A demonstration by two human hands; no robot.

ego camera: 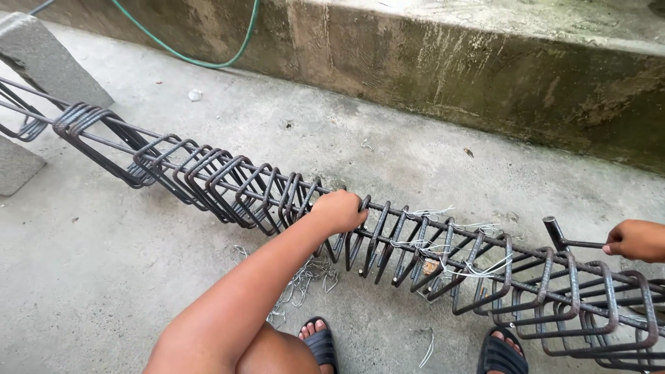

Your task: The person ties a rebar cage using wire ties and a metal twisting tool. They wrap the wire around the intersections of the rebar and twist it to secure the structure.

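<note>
We work along rebar cage [429,256] lying across floor [138,277]. Right part: stirrups spaced, wire ties [443,246] on. Left part: stirrups [208,176] bunched, untied. Left hand [339,211] closed on stirrup mid-cage. Right hand [636,239] grips hook tool [564,239] at right.

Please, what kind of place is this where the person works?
Probably an outdoor building site or yard. A long rebar cage with square stirrups lies over a bare concrete floor, bits of tie wire are scattered beneath, and a stained concrete wall runs behind.
</note>
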